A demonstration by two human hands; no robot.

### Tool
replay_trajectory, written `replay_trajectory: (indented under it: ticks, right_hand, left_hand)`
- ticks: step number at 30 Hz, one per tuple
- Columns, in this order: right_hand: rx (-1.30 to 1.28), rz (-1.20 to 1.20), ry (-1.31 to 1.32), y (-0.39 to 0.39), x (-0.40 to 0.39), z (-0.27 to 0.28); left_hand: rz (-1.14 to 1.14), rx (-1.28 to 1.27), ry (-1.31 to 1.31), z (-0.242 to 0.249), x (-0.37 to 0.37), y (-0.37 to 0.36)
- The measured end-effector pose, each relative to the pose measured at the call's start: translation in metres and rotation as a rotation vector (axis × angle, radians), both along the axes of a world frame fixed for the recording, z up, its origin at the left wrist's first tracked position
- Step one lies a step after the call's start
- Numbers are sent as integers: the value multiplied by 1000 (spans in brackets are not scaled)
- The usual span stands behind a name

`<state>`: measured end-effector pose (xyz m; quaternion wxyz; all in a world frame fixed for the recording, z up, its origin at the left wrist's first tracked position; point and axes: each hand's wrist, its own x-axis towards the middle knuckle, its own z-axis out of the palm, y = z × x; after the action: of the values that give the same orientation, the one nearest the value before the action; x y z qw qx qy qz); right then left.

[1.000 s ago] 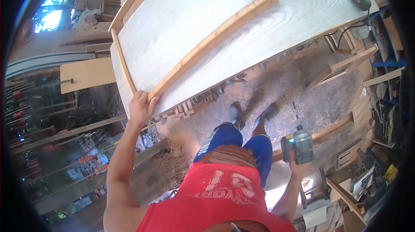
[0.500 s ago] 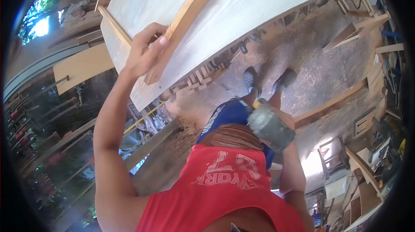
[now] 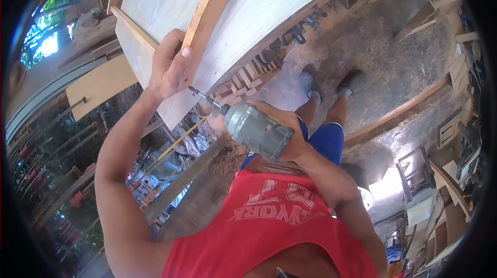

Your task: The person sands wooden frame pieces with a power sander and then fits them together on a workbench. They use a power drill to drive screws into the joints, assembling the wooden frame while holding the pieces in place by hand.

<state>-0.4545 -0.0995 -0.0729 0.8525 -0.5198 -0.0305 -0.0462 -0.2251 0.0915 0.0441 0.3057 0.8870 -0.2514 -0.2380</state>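
My left hand (image 3: 168,66) is closed around the lower end of a long wooden strip (image 3: 209,9), with the thumb on its face. The strip lies along a large pale wooden panel (image 3: 259,24). In my right hand (image 3: 292,130) is a worn grey-green power drill (image 3: 256,129), seen from its motor housing. Its long thin bit (image 3: 204,96) points at the strip's lower end, the tip close beside my left hand.
A second, thinner strip (image 3: 134,28) lies on the panel's left part. Cut wood blocks (image 3: 243,81) are stacked below the panel edge. Dusty floor (image 3: 341,34) surrounds my feet, with a long wooden beam (image 3: 398,112) across it. Clamps and boards line the left side.
My right hand has brought the drill up and left from beside my waist to the strip's end. My left hand keeps its hold on the strip.
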Motion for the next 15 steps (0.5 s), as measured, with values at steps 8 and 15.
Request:
replay_trajectory:
  ticks: [8,15]
  right_hand:
    - [-13,-40,74,21,3,5]
    - [-3,-71,62,27,2,3]
  left_hand:
    - [43,-34,59,-5,-1,4]
    - [-1,-46,-6,-10,2,7]
